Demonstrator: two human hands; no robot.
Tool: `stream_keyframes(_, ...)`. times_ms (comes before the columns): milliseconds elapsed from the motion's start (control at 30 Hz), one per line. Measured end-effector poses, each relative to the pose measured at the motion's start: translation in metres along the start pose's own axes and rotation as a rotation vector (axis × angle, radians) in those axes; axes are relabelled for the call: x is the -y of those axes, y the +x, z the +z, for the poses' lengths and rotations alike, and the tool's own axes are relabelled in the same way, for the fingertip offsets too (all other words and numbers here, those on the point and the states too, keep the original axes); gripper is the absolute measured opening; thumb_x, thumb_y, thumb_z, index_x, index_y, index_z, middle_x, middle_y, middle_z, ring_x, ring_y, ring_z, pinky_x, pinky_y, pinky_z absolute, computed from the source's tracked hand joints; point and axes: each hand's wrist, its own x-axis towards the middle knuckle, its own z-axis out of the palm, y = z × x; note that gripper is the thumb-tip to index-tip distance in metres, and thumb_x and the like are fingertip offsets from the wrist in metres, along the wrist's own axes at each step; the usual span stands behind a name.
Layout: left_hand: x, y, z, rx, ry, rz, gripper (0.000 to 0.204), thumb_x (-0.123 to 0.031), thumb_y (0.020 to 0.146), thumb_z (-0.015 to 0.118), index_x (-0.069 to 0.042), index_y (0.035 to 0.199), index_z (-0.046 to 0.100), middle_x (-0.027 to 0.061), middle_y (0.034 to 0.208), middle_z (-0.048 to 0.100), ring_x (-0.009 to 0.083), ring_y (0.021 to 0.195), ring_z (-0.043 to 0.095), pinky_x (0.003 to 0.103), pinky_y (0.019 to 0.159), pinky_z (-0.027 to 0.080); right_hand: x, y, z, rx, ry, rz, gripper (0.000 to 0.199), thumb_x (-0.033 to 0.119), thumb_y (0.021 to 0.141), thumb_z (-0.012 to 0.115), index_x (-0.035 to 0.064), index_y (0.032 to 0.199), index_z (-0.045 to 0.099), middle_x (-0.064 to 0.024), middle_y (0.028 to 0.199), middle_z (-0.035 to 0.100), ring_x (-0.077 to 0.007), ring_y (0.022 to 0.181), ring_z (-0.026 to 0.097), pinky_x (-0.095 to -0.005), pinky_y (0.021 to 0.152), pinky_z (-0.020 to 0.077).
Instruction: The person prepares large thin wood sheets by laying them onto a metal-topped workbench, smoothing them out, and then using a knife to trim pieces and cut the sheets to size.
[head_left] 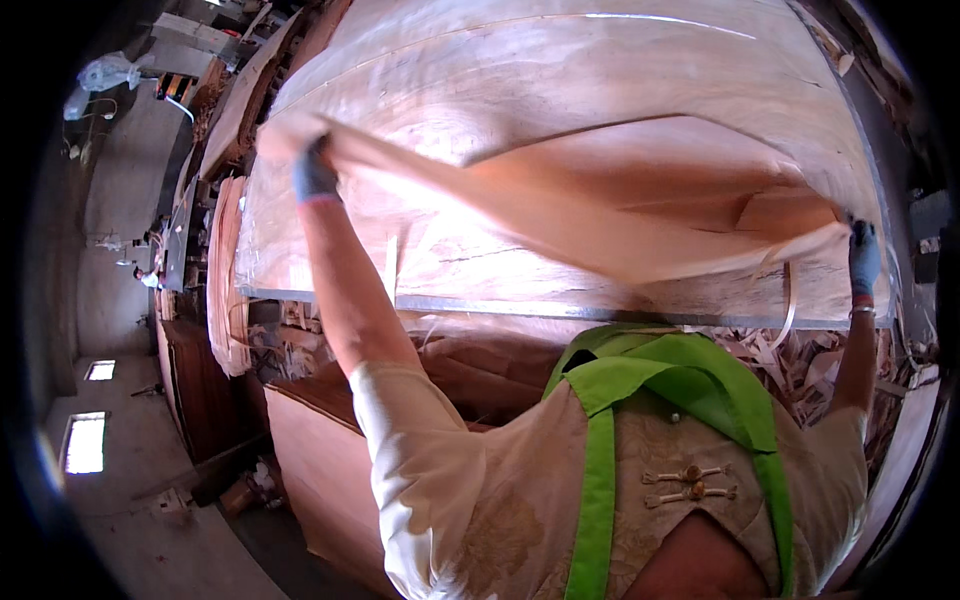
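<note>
A thin, tan sheet of wood veneer (600,240) stretches between my two hands, sagging and rippling, its left part blurred by motion. My left hand (316,172), in a grey-blue glove, grips the sheet near its left end, with that arm reaching far out. At the right end my right hand (863,265), gloved alike, has its fingers closed on the veneer's edge. Beneath the sheet lies a broad, pale wood panel (560,65) with wavy grain. Narrow veneer strips (790,290) hang over the panel's near edge.
Stacked veneer (228,270) stands beside the panel's left edge. A tall stack of brown sheets (325,460) is at my lower left. Torn veneer scraps (800,370) heap below the near edge, towards the right. A green apron (690,370) covers my front.
</note>
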Motion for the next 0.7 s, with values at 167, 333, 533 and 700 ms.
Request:
stream_keyframes(167,-0.149,0.011,-0.003,0.028,-0.792,-0.174,0.031,-0.016,0.087,0.061,0.0,0.113,0.059,0.0105,0.107,0.063,0.0201,0.102,0.057,0.035,0.091,0.046,-0.029,0.028,-0.056,-0.305,0.068,-0.078,0.027,0.021,0.088,0.056,0.0056,0.11,0.058,-0.0179,0.096,0.063,-0.0339,0.084,0.061,-0.039,0.072,0.0481)
stream_keyframes(333,-0.159,-0.098,-0.032,-0.234,-0.632,-0.152,0.037,-0.017,0.089,0.057,0.004,0.119,0.052,0.0145,0.113,0.059,0.0214,0.104,0.058,0.036,0.093,0.047,-0.064,-0.044,-0.059,-0.156,-0.107,0.246,0.036,0.021,0.087,0.055,0.0103,0.121,0.053,-0.0177,0.114,0.058,-0.0369,0.098,0.058,-0.0416,0.078,0.0481)
stream_keyframes(533,0.092,-0.173,-0.012,-0.252,-0.607,-0.661,0.02,-0.006,0.076,0.067,0.005,0.093,0.064,0.0094,0.089,0.064,0.0177,0.078,0.061,0.031,0.069,0.051,-0.031,-0.085,-0.03,0.12,-0.164,-0.005,0.013,0.01,0.084,0.053,0.0058,0.096,0.053,-0.0176,0.098,0.058,-0.0393,0.087,0.057,-0.0454,0.073,0.046)
stream_keyframes(700,0.159,-0.208,0.04,-0.246,-0.095,-0.668,0.022,-0.015,0.079,0.066,0.003,0.091,0.067,0.0099,0.082,0.067,0.0253,0.079,0.064,0.038,0.072,0.052,-0.026,-0.106,-0.044,0.194,-0.209,0.045,0.013,0.01,0.086,0.045,0.0063,0.095,0.055,-0.0165,0.095,0.058,-0.0371,0.09,0.055,-0.0412,0.076,0.0448)
